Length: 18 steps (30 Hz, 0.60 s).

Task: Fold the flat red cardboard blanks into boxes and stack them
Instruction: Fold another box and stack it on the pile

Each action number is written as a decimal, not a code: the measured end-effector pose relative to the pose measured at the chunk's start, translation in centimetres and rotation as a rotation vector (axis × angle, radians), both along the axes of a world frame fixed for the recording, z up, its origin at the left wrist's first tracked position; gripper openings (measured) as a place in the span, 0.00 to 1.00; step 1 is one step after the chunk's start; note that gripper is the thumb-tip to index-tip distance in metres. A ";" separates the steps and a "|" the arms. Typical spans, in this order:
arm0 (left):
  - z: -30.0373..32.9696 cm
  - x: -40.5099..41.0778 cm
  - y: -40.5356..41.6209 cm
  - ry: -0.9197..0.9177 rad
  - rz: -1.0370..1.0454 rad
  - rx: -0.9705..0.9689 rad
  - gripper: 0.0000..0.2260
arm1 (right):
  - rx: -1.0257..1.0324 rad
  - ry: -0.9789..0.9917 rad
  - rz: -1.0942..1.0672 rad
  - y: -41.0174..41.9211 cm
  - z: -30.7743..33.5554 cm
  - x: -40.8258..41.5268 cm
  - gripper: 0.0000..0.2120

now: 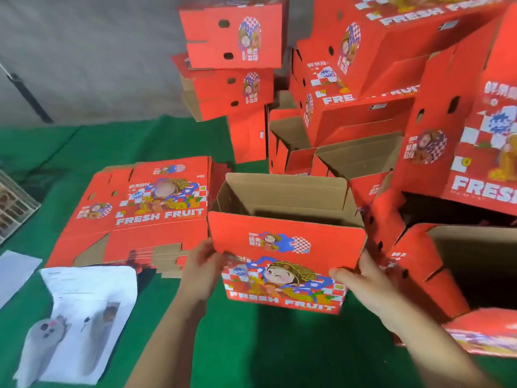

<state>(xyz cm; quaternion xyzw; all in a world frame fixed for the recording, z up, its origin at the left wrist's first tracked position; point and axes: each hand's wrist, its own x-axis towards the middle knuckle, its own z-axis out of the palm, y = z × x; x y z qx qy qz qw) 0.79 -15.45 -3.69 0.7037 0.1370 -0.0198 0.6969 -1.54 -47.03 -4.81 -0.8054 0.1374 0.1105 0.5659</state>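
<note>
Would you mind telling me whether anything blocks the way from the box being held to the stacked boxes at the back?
Yes: open-topped boxes sit between the held box, gripped by the left hand and right hand, and the rear stack.

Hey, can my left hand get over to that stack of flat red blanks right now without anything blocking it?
Probably yes. The stack of flat blanks lies right beside the left hand, with nothing between them. But that hand grips the half-folded box, as does the right hand, so it must let go first.

I see a half-formed red box [285, 247] standing open-topped, a stack of flat blanks [145, 214] just left, and folded boxes [363, 79] piled behind.
</note>
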 end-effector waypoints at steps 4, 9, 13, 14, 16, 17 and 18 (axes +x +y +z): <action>-1.8 -1.2 0.6 0.231 -0.084 -0.427 0.10 | -0.048 -0.021 -0.085 -1.9 -1.8 -3.3 0.19; -2.8 -1.9 -4.7 0.356 -0.303 -0.278 0.29 | -0.051 -0.006 -0.375 -5.6 -4.2 -8.1 0.19; -2.4 -2.6 -10.7 0.335 -0.516 -0.200 0.31 | -0.045 -0.096 -0.665 -5.6 -4.0 -9.0 0.31; -2.3 -2.6 -11.9 0.340 -0.526 -0.200 0.31 | -0.044 -0.102 -0.732 -5.4 -4.0 -9.1 0.32; -2.3 -2.5 -13.5 0.366 -0.507 -0.210 0.33 | -0.098 -0.094 -0.825 -4.6 -4.4 -9.2 0.40; -2.2 -2.5 -13.8 0.367 -0.495 -0.225 0.32 | -0.110 -0.065 -0.858 -3.9 -4.6 -9.1 0.46; -2.1 -2.5 -13.9 0.359 -0.479 -0.224 0.30 | -0.089 -0.020 -0.890 -2.8 -4.6 -9.0 0.52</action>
